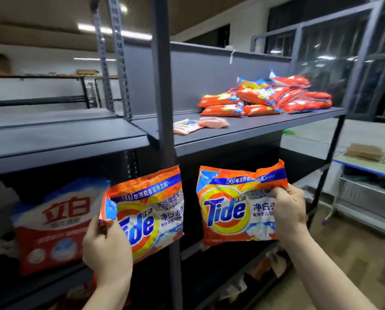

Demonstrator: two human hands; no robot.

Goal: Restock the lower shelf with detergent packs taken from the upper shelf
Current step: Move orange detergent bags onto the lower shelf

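Observation:
My left hand (106, 247) grips the left edge of an orange Tide detergent pack (151, 211), held upright in front of the lower shelf opening. My right hand (289, 211) pinches the right edge of a second orange Tide pack (234, 206), also upright, just right of the shelf post. A heap of several more orange Tide packs (265, 97) lies on the upper shelf (231, 135) toward its right end. The lower shelf (220, 260) behind both held packs is dark.
A vertical grey shelf post (162, 86) stands between the two held packs. A red and white detergent bag (55, 224) sits on the lower shelf at left. Two pale pink sachets (198, 125) lie on the upper shelf. A table with cardboard (366, 153) stands at right.

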